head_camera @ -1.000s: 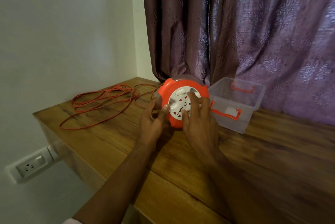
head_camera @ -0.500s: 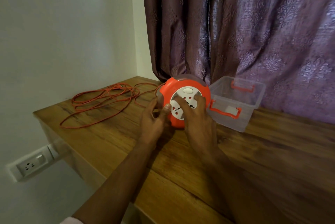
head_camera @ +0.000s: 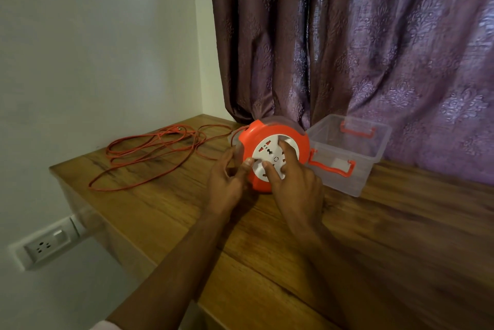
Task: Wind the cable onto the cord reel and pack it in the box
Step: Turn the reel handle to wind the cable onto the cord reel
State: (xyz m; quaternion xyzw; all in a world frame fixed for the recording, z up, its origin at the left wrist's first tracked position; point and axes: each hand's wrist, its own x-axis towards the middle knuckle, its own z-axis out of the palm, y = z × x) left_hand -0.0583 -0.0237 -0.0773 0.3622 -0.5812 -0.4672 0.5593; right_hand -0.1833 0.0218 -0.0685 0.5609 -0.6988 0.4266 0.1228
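A: Reel status?
B: Orange cord reel (head_camera: 267,139) stood on edge on the bench (head_camera: 374,236), white socket face (head_camera: 270,158) turned toward the camera. Sat just in front of the purple curtain (head_camera: 374,48), touching or nearly touching the box's left end.

A: Hands?
B: Left hand (head_camera: 227,182) at the reel's left rim, thumb on the edge of the white face, other fingers curled round the side. Grip held the reel. Right hand (head_camera: 296,182) lay over the lower right of the face, fingers (head_camera: 287,147) spread and fairly straight, tips pressed on the white disc. Grip wide, nothing pinched.

A: Cable?
B: Orange cable (head_camera: 149,158) mostly unwound. Lay in loose loops on the bench's left part, well apart from the hands, one strand led back to the reel's left side. Couldn't tell how much sat on the drum.

A: Box?
B: Clear plastic box (head_camera: 355,169) with orange handles (head_camera: 331,166), open top, just right of the reel. Looked empty. No lid seen.

A: Anything else?
B: White wall socket (head_camera: 45,245) on the wall, below the bench's left edge.
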